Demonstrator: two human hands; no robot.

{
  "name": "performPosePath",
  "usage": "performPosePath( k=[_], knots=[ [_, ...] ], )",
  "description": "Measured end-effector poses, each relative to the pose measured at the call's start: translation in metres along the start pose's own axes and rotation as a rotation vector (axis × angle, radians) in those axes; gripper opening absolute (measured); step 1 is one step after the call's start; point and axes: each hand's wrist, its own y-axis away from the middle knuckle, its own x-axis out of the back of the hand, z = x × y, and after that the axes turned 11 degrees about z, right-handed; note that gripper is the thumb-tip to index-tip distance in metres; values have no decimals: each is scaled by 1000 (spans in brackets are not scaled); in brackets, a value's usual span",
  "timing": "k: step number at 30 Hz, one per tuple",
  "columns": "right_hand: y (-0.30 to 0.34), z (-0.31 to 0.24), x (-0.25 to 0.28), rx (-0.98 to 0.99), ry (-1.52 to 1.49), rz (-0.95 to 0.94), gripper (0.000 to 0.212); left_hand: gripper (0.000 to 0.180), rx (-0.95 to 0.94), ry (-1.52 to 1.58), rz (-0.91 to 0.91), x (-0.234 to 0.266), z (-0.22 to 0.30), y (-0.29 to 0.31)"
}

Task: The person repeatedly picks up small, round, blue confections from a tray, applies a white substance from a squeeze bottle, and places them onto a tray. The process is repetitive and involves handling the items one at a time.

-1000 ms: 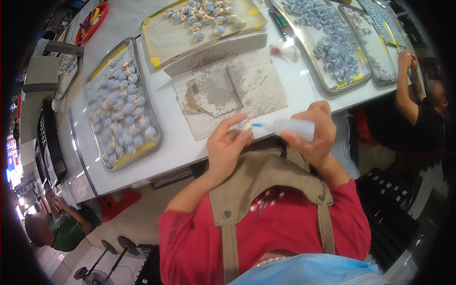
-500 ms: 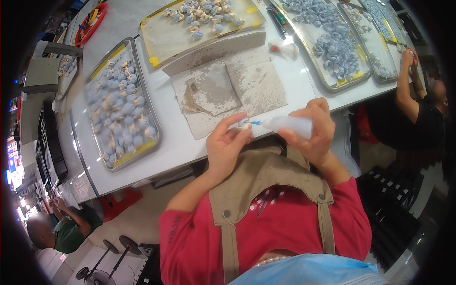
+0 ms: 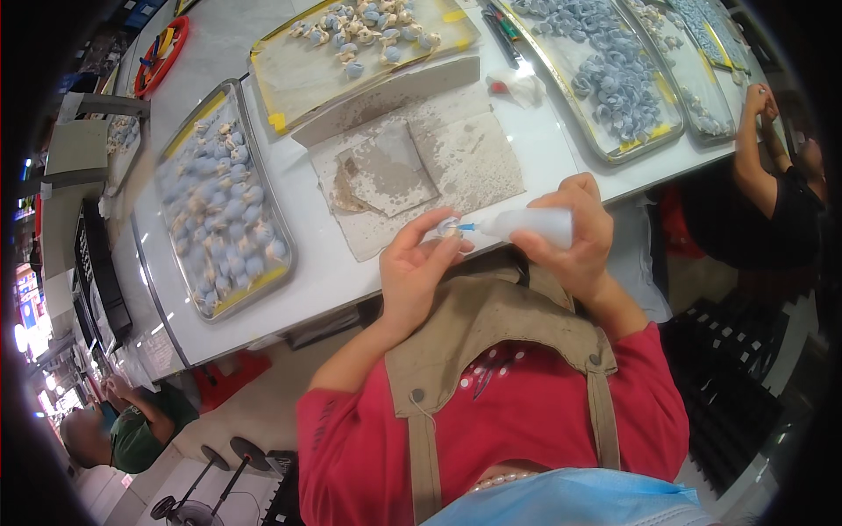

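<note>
Between the thumb and fingertips of my left hand (image 3: 414, 263) is a small pale figurine piece (image 3: 450, 227), partly covered by the fingers. My right hand (image 3: 577, 235) is wrapped round a white squeeze bottle (image 3: 537, 226), tipped on its side. The bottle's thin blue nozzle (image 3: 467, 227) points left and meets the piece or lies very close to it; I cannot tell which. Both hands are above the table's near edge, in front of a stained cardboard sheet (image 3: 478, 167).
To the left lies a metal tray (image 3: 288, 254) of blue-and-cream pieces. A yellow-edged tray (image 3: 272, 83) with similar pieces is at the back. Another tray (image 3: 645, 151) of blue curled parts stands right, near pens (image 3: 502, 35) and crumpled tissue (image 3: 526, 90). Co-workers sit at both sides.
The view has shifted slightly, so the trays and cardboard appear a little to the left. Both hands keep their hold, with the nozzle still at the small piece.
</note>
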Motion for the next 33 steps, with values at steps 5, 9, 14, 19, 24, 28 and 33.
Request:
performPosePath(
  k=[5, 9, 14, 19, 24, 28, 33],
  knots=[
    [-2, 3, 4, -36, -14, 21, 28, 33, 18, 27, 14, 1, 0, -2],
    [-2, 3, 3, -60, -13, 33, 28, 33, 18, 40, 6, 2, 0, -3],
    [-3, 2, 3, -59, 9, 4, 29, 33, 29, 40, 16, 1, 1, -3],
    [-5, 2, 1, -44, 21, 2, 28, 33, 29, 65, 6, 1, 1, -4],
    [-4, 5, -1, -45, 14, -17, 27, 33, 61, 87, 6, 3, 2, -5],
    [0, 14, -8, -181, -106, 22, 27, 32, 114, 157, 17, 8, 4, -7],
    [-11, 38, -40, -412, -178, 102, 23, 32, 222, 320, -73, 15, 4, -14]
  ],
)
